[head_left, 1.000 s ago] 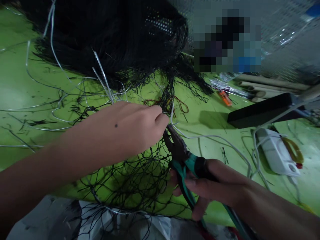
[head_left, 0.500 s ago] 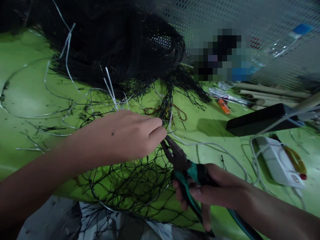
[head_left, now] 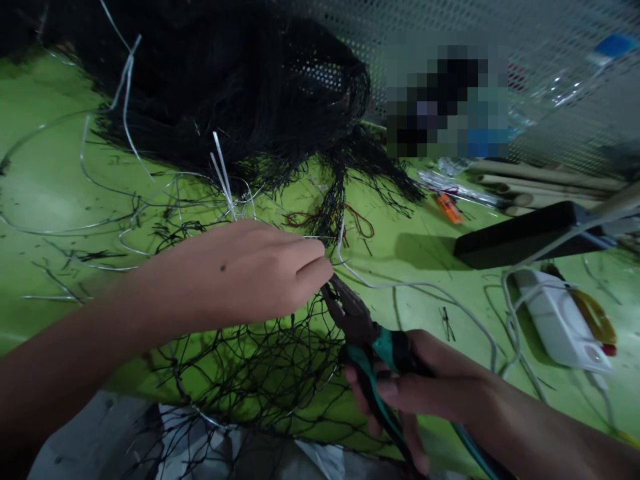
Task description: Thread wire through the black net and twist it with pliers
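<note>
My right hand is wrapped around the teal-and-black handles of a pair of pliers. The dark jaws, slightly apart, point up-left and meet the fingertips of my left hand. That hand is closed in a pinch, palm down; a thin silver wire shows by its fingers, though most of what they grip is hidden. Two silver wire ends stick up behind its back. Beneath both hands, black knotted netting spreads over the green table's front edge, with a wire running along part of it.
A big heap of black netting fills the back left of the green table. Loose wires curl at left. To the right are a black box, a white power strip, cables, yellow tape, an orange object and tubes.
The view has shifted slightly. Both hands and the pliers keep nearly the same pose, and a short length of wire now shows above the left fingers.
</note>
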{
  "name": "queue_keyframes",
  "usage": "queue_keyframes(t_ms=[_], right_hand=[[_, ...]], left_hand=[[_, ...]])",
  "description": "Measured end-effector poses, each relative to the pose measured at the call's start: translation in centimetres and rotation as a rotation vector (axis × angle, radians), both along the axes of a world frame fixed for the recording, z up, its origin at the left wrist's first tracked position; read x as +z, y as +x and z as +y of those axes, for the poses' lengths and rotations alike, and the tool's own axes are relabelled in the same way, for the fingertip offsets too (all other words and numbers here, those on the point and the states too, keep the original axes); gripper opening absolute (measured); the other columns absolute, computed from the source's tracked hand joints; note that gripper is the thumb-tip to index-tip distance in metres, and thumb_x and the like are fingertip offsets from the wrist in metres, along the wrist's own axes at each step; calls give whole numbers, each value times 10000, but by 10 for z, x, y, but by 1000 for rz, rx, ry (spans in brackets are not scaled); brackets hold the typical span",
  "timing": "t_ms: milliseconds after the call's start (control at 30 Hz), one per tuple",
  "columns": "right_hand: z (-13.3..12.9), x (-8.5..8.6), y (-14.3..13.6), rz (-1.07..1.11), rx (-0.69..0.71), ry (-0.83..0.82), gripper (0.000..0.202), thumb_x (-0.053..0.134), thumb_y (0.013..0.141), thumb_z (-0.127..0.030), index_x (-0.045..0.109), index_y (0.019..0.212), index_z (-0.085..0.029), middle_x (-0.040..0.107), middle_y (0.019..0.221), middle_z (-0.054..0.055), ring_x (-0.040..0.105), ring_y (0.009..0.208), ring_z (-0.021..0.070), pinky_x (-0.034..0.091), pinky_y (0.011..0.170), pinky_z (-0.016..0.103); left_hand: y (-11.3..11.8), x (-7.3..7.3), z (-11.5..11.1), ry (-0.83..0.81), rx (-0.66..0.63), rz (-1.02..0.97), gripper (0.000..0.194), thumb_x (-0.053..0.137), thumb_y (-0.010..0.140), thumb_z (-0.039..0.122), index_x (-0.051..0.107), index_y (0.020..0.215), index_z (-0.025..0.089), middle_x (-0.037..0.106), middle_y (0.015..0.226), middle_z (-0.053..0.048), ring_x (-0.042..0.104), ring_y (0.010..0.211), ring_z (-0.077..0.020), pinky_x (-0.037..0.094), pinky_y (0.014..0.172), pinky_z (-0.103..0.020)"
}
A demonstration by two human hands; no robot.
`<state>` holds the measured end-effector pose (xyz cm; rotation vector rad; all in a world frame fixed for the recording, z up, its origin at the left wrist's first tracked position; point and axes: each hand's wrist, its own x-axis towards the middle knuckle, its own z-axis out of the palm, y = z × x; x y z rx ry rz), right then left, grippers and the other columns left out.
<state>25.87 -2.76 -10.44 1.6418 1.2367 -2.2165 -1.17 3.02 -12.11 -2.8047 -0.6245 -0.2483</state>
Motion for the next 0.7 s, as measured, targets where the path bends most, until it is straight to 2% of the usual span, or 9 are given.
queue_keyframes(t_ms=[167,300,467,700], right_hand=[[-1,-1,3,34,-9,10,322,657,879,-469,708,934,-156,771,894,75,679,680,180,524,763,341],[-3,-4,3,64,-66,-33,349,690,823,-481,702,975,-168,749,863,65,640,654,175,519,686,318],[-5,-6,4,96,-41,-30,314,676,839,-454,693,933,-155,722,869,74,608,647,151,478,647,278],[1,-14,9,312,15,-74,315,701,814,-445,699,876,-136,678,796,68,598,586,133,487,565,236]], left_hand=[[-1,0,2,7,-35,-48,257,391,969,26,554,840,176,528,703,10,499,568,-166,191,534,-312],[0,0,2,-12,-54,-66,298,367,984,20,601,873,169,555,720,7,497,591,-165,217,538,-332],[1,0,0,2,-80,-85,328,346,1025,53,609,860,160,541,703,17,467,593,-142,221,545,-336],[0,1,-1,20,-101,-96,348,366,1018,45,648,864,177,613,737,2,508,625,-132,295,545,-337]])
